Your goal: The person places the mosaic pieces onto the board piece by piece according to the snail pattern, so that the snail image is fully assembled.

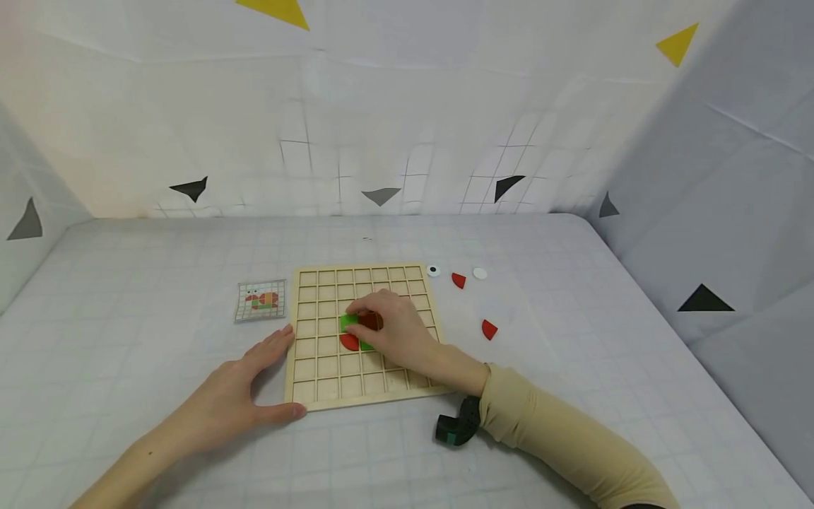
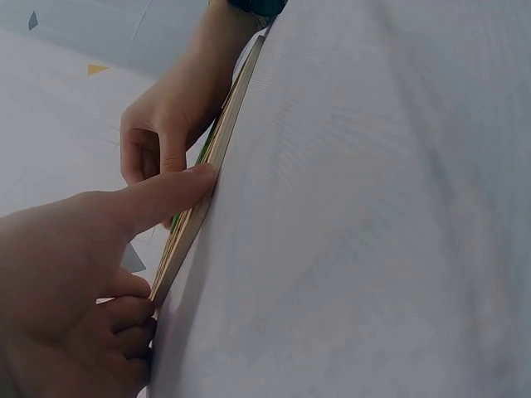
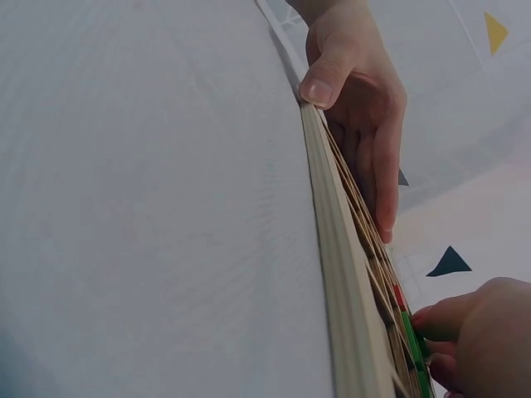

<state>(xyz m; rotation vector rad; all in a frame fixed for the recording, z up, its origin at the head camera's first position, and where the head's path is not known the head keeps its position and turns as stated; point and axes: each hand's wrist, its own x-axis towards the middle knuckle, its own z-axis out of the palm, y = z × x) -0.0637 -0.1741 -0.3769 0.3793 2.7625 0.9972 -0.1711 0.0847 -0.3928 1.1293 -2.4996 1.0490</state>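
A wooden grid board (image 1: 327, 367) lies on the table. My right hand (image 1: 407, 336) is over its middle, thumb and index finger pinching a green square tile (image 1: 347, 323) at one of the cells. Just below that tile sits a red rounded piece (image 1: 349, 342). Another red piece (image 1: 372, 322) and a green piece (image 1: 367, 346) show partly beneath the right hand. My left hand (image 1: 232, 396) rests at the board's near left corner, thumb on the front edge and outstretched fingers against the left side. In the left wrist view, the left thumb (image 2: 170, 197) touches the board's edge.
A small pattern card (image 1: 261, 300) lies left of the board. To the right are two red quarter-circle pieces (image 1: 489, 329), a white disc (image 1: 480, 273) and an eye disc (image 1: 433, 271) by the far corner. A black device (image 1: 459, 424) sits at the right wrist. White sheeting hangs behind.
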